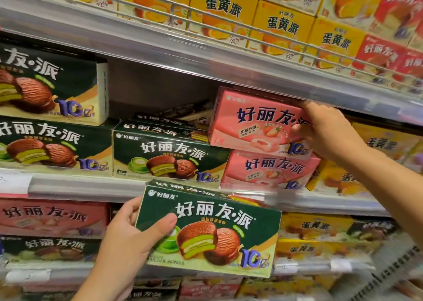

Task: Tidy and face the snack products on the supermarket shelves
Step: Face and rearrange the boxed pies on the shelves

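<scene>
Left hand (128, 234): curled round the left end of a dark green rectangular cardboard pie box (212, 234), thumb laid across its front; the box is held in front of the middle shelf edge (91, 187).
Right hand (329, 131): fingers gripped on the right end of a tilted pink cardboard strawberry pie box (256, 119).
Tilted box location: rested on a second pink box (270, 170), above the middle shelf edge.
Behind edge: green shelved box (169, 156), left of the pink stack.
</scene>
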{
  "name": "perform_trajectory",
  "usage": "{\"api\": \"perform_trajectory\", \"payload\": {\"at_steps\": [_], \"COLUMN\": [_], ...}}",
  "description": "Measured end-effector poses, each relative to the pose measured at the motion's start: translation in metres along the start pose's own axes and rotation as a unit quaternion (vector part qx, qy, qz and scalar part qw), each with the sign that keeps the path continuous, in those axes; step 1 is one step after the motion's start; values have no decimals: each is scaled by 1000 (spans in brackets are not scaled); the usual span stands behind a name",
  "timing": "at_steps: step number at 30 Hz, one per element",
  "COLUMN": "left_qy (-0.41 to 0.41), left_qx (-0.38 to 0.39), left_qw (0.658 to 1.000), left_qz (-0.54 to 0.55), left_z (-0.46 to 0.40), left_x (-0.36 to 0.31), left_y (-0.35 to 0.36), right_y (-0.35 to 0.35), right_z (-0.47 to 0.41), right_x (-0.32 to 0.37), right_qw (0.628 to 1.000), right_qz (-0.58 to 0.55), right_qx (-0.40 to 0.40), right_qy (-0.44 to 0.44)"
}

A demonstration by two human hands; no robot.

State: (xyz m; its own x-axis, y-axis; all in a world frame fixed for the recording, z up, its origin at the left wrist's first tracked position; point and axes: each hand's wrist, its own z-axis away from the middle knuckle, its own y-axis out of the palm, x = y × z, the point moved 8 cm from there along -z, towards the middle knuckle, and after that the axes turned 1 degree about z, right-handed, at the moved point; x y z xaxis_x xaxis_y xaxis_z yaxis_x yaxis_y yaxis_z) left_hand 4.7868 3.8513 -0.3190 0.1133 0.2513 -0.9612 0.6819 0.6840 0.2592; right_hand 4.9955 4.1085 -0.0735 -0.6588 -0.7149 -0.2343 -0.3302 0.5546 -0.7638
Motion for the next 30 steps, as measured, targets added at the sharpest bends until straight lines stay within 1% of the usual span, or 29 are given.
{"api": "perform_trajectory", "payload": {"at_steps": [6,11,19,23,27,30], "left_qy": [-13,-2,-1,15,16,22], "left_qx": [-7,-10,-28,-33,-28,-34], "left_qw": [1000,1000,999,999,999,999], "left_qz": [-4,-2,-21,-13,19,23], "left_z": [-1,4,14,16,18,20], "left_x": [6,9,14,6,0,-5], "left_y": [24,40,51,56,59,57], "right_y": [10,19,18,16,18,17], "right_z": [7,8,10,11,12,13], "right_x": [-46,-68,-72,-71,-70,-67], "right_qw": [999,998,998,998,996,995], "right_qz": [0,0,-36,-38,-43,-59], "right_qx": [8,15,20,19,43,64], "right_qy": [39,58,51,55,65,52]}}
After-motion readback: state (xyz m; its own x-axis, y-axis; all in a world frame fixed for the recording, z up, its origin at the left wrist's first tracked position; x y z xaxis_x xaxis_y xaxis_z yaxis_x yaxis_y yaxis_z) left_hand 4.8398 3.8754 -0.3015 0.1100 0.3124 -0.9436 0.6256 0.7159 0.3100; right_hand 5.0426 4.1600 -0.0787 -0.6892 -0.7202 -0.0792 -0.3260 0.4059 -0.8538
